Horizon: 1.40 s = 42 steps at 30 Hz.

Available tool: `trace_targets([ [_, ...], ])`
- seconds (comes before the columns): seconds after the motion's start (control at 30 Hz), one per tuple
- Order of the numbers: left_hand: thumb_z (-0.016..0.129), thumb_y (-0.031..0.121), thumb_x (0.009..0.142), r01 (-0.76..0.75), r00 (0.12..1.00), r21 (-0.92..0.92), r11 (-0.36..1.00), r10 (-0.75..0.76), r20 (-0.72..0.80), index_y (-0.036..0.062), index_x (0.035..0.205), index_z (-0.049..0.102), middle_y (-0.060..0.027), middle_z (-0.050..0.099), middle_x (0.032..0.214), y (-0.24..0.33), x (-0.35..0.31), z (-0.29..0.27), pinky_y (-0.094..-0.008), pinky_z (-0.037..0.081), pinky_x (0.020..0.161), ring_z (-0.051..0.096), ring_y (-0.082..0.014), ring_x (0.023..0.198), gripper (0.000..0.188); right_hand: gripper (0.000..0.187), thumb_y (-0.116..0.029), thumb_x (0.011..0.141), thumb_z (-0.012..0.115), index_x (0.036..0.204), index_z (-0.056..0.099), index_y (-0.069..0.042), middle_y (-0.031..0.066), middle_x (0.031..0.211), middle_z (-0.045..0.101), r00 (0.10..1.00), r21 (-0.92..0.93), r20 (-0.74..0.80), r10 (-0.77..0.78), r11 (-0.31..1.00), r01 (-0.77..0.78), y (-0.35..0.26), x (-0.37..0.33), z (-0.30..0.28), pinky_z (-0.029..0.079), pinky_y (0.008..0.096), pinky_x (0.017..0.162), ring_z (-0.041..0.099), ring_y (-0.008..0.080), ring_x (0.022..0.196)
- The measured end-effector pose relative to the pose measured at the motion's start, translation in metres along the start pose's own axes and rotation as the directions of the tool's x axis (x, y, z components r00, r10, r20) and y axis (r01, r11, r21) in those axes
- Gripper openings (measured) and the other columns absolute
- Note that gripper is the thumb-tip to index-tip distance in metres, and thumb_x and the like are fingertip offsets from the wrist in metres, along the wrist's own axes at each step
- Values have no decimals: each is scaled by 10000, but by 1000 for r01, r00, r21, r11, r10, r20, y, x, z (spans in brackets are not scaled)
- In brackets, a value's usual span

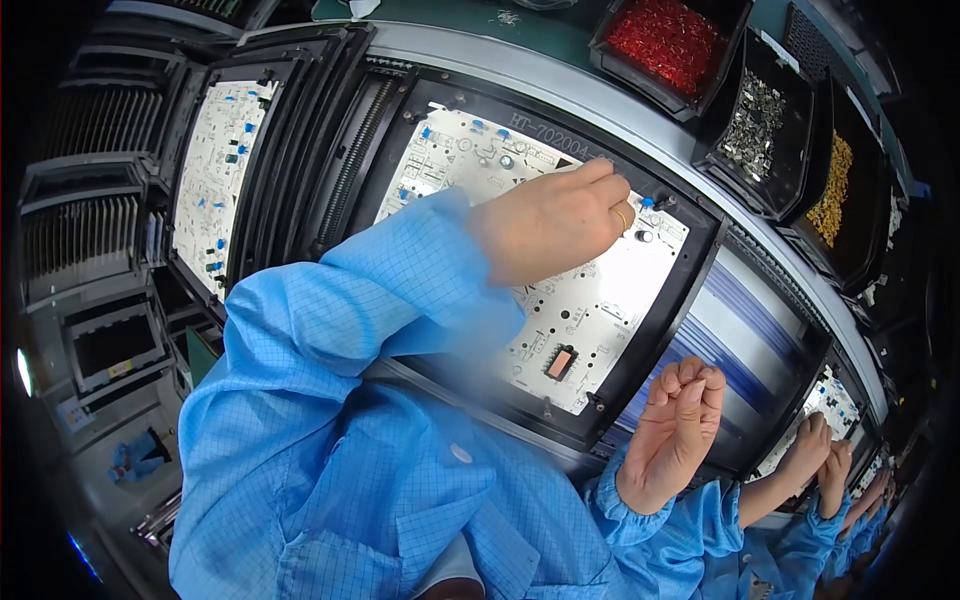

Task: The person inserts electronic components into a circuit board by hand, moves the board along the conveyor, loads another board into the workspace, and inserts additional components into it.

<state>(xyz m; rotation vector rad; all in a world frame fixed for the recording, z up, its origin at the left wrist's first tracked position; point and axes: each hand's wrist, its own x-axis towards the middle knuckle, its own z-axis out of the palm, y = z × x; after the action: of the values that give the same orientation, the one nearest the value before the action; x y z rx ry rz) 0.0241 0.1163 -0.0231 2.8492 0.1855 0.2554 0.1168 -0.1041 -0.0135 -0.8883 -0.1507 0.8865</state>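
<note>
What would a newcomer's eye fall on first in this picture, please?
Probably the heap of bright red parts in a black bin, at the top right. Next comes the large white circuit board in a dark frame at the centre, with the left hand, a ring on one finger, over it. The right hand, its fingers curled toward the thumb, is at lower right.

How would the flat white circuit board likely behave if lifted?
The board is probably stiff, lying flat within its black rectangular frame. Its raised black-and-orange block might catch or loosen if pushed.
</note>
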Motion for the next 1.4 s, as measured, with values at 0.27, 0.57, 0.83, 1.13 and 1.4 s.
trace_targets([
  [0.27, 561, 55, 730, -52, 997, 46, 998, 55, -61, -28, 904, 596, -95, 538, 922, 3, 0, 5, -294, 465, 830, 506, -242, 937, 196, 93, -50, 916, 579, 995, 530, -42, 60, 937, 487, 1000, 7, -4, 5, 1000, -5, -1, 0, 2, 427, 235, 707, 473, 138, 814],
  [0.57, 576, 58, 725, 8, 958, 142, 990, 33, -284, -47, 731, 647, -111, 577, 843, 12, -6, 7, -337, 495, 767, 525, -255, 847, 126, 151, -21, 871, 627, 1018, 593, -8, 102, 951, 582, 982, -327, -35, -187, 930, 165, 3, 3, -18, 429, 237, 645, 509, 136, 728],
  [0.83, 642, 32, 763, 581, 670, -117, 805, -556, -492, 95, 1017, 681, -168, 625, 974, -157, -1, -50, -412, 455, 906, 567, -346, 996, 264, 71, 24, 850, 615, 904, 645, 59, 129, 994, 602, 977, -625, 12, -214, 760, 175, -6, 7, 4, 477, 256, 676, 573, 160, 761],
  [1.13, 621, 6, 744, 307, 842, 46, 951, -249, -479, 83, 967, 699, -153, 615, 1028, -265, 7, -31, -398, 469, 862, 588, -352, 961, 249, 313, 131, 828, 586, 1122, 529, 38, 110, 911, 627, 959, -892, 228, -170, 358, 276, -3, 37, 5, 511, 251, 788, 622, 147, 849],
  [1.4, 620, 40, 751, 391, 795, -24, 920, -351, -495, 42, 947, 681, -161, 642, 937, -264, 10, -30, -399, 468, 837, 598, -353, 927, 205, 412, 98, 795, 645, 1146, 451, 0, 128, 904, 692, 911, -929, 350, -215, 43, 367, 3, 51, 7, 510, 266, 778, 668, 171, 814],
])
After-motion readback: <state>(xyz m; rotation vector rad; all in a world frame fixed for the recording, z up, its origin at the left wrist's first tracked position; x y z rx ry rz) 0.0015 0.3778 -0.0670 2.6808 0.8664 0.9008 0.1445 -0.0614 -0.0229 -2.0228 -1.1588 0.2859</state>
